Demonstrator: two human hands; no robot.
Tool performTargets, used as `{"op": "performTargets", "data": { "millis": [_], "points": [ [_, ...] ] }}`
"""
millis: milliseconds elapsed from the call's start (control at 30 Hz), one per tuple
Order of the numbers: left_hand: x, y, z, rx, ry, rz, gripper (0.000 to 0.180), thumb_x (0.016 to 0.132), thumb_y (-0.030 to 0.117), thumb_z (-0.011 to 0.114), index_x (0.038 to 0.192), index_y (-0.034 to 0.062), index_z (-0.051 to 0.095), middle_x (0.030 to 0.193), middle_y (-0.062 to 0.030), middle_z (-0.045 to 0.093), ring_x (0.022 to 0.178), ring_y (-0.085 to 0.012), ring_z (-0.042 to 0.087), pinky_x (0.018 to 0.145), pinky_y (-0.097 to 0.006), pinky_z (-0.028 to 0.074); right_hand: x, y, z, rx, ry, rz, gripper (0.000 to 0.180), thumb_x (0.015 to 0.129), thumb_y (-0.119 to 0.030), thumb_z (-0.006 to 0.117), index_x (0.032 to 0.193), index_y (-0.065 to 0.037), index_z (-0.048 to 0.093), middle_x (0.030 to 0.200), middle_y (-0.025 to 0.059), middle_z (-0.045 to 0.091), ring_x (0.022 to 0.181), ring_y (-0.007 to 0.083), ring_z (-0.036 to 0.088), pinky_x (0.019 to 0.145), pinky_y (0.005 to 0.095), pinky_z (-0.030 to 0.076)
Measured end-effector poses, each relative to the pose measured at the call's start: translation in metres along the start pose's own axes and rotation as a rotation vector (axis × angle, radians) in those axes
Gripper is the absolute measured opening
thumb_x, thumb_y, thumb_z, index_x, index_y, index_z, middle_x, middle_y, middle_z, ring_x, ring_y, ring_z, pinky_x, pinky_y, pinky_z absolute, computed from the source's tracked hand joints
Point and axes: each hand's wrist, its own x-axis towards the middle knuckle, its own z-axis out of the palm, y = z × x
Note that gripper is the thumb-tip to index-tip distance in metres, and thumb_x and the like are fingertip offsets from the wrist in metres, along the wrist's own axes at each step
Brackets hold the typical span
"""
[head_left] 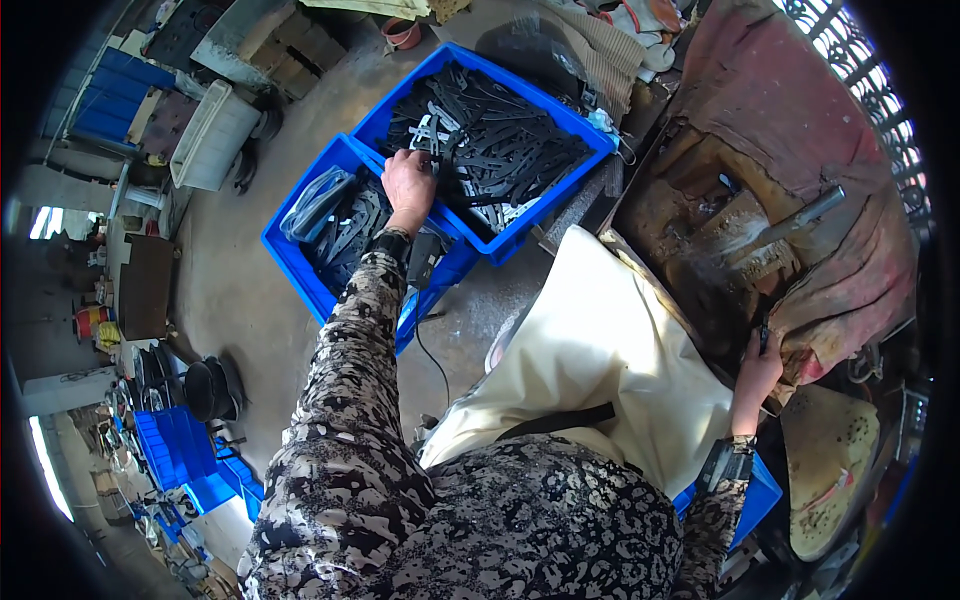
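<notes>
My left hand (pixel 410 182) reaches over the shared edge of two blue bins, its fingers curled downward at the near left side of the larger bin (pixel 590 165). What its fingertips grip, if anything, is hidden. Dark flat metal strips (pixel 520 140) fill that bin in a loose heap, with some shiny, pale ones among them. At the right, my right hand (pixel 757 378) is closed around a small dark piece (pixel 765 328), beside a machine's dirty work area (pixel 740 235). A reddish stained cloth (pixel 850 255) drapes around that area.
A smaller blue bin (pixel 290 262) holds more strips and a plastic-wrapped bundle (pixel 318 205). A dark box with a cable (pixel 424 262) is by my left wrist. A cream apron (pixel 600 330) covers my lap. A metal bar (pixel 815 208) juts from the machine.
</notes>
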Motion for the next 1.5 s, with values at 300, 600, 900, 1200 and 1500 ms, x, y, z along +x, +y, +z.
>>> {"op": "performTargets", "data": {
  "millis": [300, 600, 900, 1200, 1500],
  "points": [
    [-0.013, -0.006, -0.013, 0.199, -0.066, 0.063, 0.017, 0.078, 0.013, 0.06, 0.089, 0.0152, 0.073, 0.099, -0.0049, 0.065, 0.101, -0.0281, 0.054, 0.09, -0.042, 0.04, 0.0, -0.003, 0.0, -0.003, -0.012, 0.03, 0.021, 0.093, -0.019, 0.059, 0.1, 0.001, 0.061, 0.08, 0.0211, 0.064, 0.065, 0.0301, 0.057, 0.064, 0.0356, 0.047],
    [-0.015, -0.043, -0.021, 0.014, 0.09, -0.23, 0.017, 0.081, 0.015, 0.059, 0.091, 0.015, 0.073, 0.101, -0.0054, 0.065, 0.104, -0.0297, 0.053, 0.092, -0.042, 0.04, 0.0, -0.002, 0.0, 0.019, -0.032, 0.058, 0.02, 0.092, -0.019, 0.06, 0.094, 0.001, 0.062, 0.076, 0.0188, 0.064, 0.061, 0.0279, 0.053, 0.063, 0.0355, 0.046],
    [-0.044, -0.079, -0.032, -0.04, 0.006, -0.31, 0.021, 0.083, 0.016, 0.056, 0.098, 0.0153, 0.072, 0.103, -0.0109, 0.066, 0.098, -0.0329, 0.061, 0.084, -0.042, 0.048, 0.002, -0.009, -0.002, 0.023, -0.092, 0.141, 0.024, 0.094, -0.022, 0.058, 0.093, 0.001, 0.061, 0.075, 0.0175, 0.063, 0.06, 0.0245, 0.05, 0.061, 0.0353, 0.044],
    [-0.086, -0.085, -0.044, -0.037, -0.334, -0.626, 0.021, 0.081, 0.023, 0.061, 0.097, 0.011, 0.068, 0.102, -0.0141, 0.067, 0.098, -0.0341, 0.063, 0.083, -0.044, 0.05, 0.003, 0.0, 0.001, 0.001, -0.077, 0.06, 0.024, 0.094, -0.023, 0.057, 0.094, 0.001, 0.061, 0.076, 0.0174, 0.063, 0.06, 0.0267, 0.05, 0.061, 0.0356, 0.044],
    [-0.096, -0.101, -0.013, 0.114, -0.194, -0.787, 0.025, 0.071, 0.023, 0.072, 0.092, 0.0108, 0.066, 0.093, -0.0125, 0.069, 0.089, -0.0361, 0.065, 0.078, -0.042, 0.053, 0.004, -0.003, 0.005, -0.002, -0.09, 0.075, 0.025, 0.093, -0.024, 0.058, 0.096, 0.001, 0.062, 0.08, 0.0183, 0.064, 0.063, 0.0285, 0.055, 0.063, 0.0361, 0.046]
  ]
}}
